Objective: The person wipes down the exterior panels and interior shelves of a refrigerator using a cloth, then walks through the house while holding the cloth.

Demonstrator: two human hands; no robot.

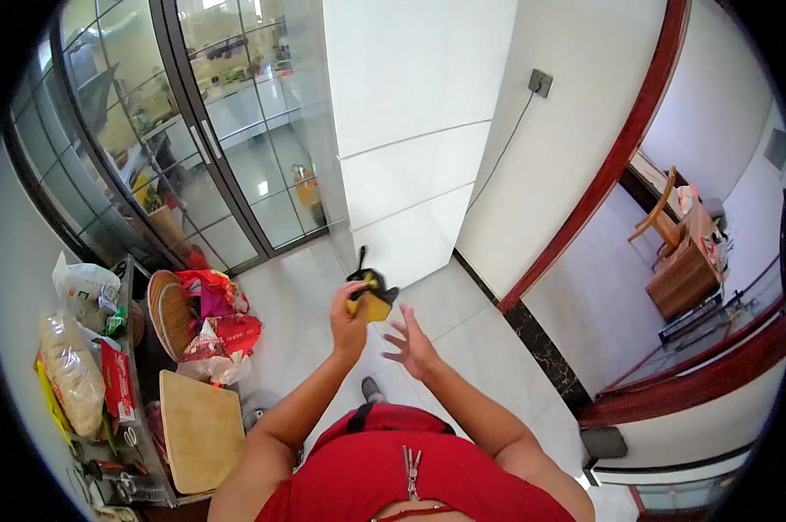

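left hand (349,324) found clamped on the yellow-and-black item (376,308), apparently to keep it within reach of the right hand (416,350), noted empty just beside that grip with fingers apart, white cabinet (410,200) standing beyond.

No legible text anywhere. Red bag (236,334): pale print, too small and creased to read. Red box (115,379): white lettering along its face, blurred, no word or number comes out. White bag (81,280): faint print, unreadable. Green packet (115,322): possible markings, can't tell. Brands, numbers, signs: none readable on any of these.
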